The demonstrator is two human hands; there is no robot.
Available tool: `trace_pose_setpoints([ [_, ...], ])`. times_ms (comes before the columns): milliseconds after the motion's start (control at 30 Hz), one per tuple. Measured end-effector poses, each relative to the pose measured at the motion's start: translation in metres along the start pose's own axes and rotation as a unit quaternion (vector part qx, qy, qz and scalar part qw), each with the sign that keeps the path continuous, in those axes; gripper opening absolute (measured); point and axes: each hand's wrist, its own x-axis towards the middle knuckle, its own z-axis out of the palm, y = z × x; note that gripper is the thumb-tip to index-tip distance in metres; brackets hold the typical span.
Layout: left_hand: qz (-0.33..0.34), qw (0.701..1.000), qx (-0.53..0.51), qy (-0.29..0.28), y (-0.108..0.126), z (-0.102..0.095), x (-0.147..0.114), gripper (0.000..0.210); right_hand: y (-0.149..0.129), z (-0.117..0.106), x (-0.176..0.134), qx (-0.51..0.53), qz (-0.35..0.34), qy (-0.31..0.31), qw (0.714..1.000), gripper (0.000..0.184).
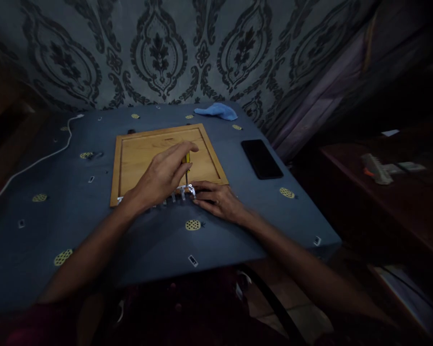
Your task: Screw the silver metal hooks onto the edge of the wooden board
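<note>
A framed wooden board [140, 158] lies flat on the cloth-covered table. Along its near edge runs a shiny metal rail with several hooks [182, 193], partly hidden behind my left wrist. My left hand [167, 168] is closed around the yellow handle of a screwdriver [188, 158], which stands upright with its thin shaft pointing down at the right end of the rail. My right hand [219, 199] rests at the board's near right corner, fingertips closed against the end hook of the rail.
A black phone [262, 159] lies right of the board, and a blue cloth [218, 111] at the table's back. A white cable [54, 153] curves over the left side. A small dark hook-shaped piece [99, 154] sits left of the board. A patterned wall [202, 48] closes the back.
</note>
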Motion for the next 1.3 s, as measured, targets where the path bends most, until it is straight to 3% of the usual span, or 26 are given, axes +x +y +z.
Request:
trace_pose_setpoints([
  [200, -0.023, 1.0, 0.006, 0.002, -0.0001, -0.0074, 0.0, 0.029, -0.0007, -0.0012, 0.0002, 0.002, 0.0, 0.002, 1.0, 0.021],
  [933, -0.007, 1.0, 0.002, -0.015, -0.0009, -0.0045, 0.0009, 0.028, -0.0032, -0.0028, 0.0005, 0.008, 0.003, -0.005, 1.0, 0.023],
  [1300, 0.002, 1.0, -0.001, -0.004, -0.0025, -0.0012, 0.0013, 0.026, 0.0006, 0.0047, -0.002, 0.012, 0.005, 0.027, 1.0, 0.018],
])
